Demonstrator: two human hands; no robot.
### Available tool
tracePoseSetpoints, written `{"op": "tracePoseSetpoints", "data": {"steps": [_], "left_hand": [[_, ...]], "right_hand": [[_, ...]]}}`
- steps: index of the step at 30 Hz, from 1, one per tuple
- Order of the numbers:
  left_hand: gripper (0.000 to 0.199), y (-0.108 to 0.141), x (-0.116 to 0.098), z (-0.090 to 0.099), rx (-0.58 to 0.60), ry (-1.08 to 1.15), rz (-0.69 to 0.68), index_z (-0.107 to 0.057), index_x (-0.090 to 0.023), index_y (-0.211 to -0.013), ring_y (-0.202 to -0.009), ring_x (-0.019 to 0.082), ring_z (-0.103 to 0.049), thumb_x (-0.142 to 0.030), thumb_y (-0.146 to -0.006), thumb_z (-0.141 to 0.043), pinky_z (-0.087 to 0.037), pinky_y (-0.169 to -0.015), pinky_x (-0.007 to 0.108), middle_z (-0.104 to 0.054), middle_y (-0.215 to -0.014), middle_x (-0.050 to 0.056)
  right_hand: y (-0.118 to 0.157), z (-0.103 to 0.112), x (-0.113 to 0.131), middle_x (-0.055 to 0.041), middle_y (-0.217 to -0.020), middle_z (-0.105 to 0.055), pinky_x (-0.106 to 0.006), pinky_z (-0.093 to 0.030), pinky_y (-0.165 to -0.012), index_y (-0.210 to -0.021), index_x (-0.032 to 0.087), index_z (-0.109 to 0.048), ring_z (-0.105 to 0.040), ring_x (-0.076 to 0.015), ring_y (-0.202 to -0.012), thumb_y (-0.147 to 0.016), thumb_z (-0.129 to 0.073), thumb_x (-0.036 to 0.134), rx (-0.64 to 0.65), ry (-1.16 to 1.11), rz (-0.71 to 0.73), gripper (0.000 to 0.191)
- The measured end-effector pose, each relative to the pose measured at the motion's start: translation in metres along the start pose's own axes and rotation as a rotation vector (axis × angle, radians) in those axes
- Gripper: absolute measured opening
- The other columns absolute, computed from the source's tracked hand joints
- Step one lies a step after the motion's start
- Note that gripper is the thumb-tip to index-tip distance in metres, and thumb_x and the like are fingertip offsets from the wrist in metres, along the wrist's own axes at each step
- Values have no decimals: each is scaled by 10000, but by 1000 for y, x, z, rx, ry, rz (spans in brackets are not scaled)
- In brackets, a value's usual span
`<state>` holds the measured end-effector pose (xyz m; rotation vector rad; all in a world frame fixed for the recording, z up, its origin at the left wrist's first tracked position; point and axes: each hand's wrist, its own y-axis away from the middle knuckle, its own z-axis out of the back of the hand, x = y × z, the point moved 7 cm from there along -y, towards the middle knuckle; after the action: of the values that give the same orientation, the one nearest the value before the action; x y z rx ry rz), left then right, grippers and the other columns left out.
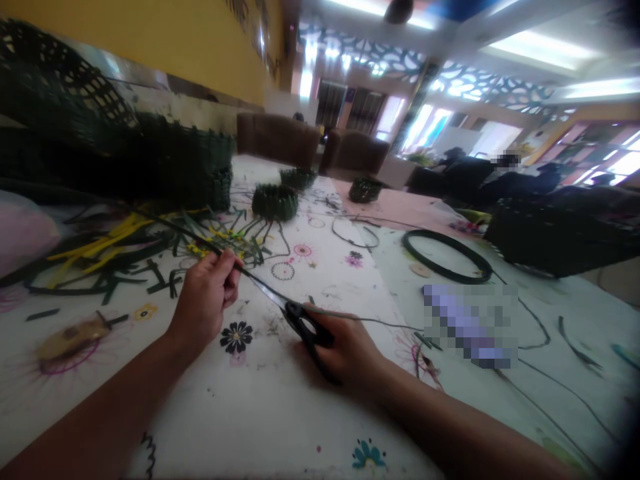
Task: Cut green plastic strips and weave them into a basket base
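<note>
My left hand is closed in a pinch on a long dark green strip that slants up to the left. In my right hand is a pair of scissors with black handles. Their metal blades reach toward my left fingertips and lie along the strip. A thin dark strand runs from the scissors off to the right across the table. Left of my left hand lie green and yellow strips, tangled and partly cut into short pieces.
Large dark woven baskets stand at the back left. Small woven baskets sit mid-table. A coiled dark ring and a big dark basket are at right, near a blurred-out purple object. Chairs line the far side.
</note>
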<state>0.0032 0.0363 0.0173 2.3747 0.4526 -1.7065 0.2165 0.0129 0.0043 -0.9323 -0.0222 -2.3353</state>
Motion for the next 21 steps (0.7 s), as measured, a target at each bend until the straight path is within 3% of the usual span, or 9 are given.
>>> {"op": "tracePoseSetpoints", "data": {"steps": [6,12,16,21], "left_hand": [[203,-1,-1,0,6,15,8,-553,-155,-712,-367,35,-288,-290,-853,-611,-202,-337,135,-413,-498,-52],[182,-5,-3,5,-17,6,23,-563,-150,-716,-366,35,-307,-275,-840,-607,-202,-335,138,-429,-514,-44],[186,-9,-9,12,-80,-2,-45,-552,-160,-720,-354,35,-292,-282,-852,-600,-185,-334,143,-422,-498,-48],[197,-5,-5,7,-57,0,-11,-542,-163,-710,-356,35,-285,-279,-861,-596,-188,-334,142,-410,-491,-52]], "right_hand": [[0,-1,-3,-41,-902,-744,-242,-490,-655,-1141,200,-709,-646,-163,-710,-814,-636,290,-17,-21,22,347],[1,3,0,-28,-789,-738,-232,-476,-579,-1149,202,-722,-626,-153,-618,-806,-647,308,-48,65,27,366],[1,3,0,-40,-871,-760,-244,-505,-626,-1207,217,-695,-665,-166,-694,-806,-614,263,-65,63,34,412],[1,-1,0,-59,-919,-759,-259,-524,-652,-1207,196,-689,-678,-175,-727,-830,-605,280,-19,7,39,395]]}}
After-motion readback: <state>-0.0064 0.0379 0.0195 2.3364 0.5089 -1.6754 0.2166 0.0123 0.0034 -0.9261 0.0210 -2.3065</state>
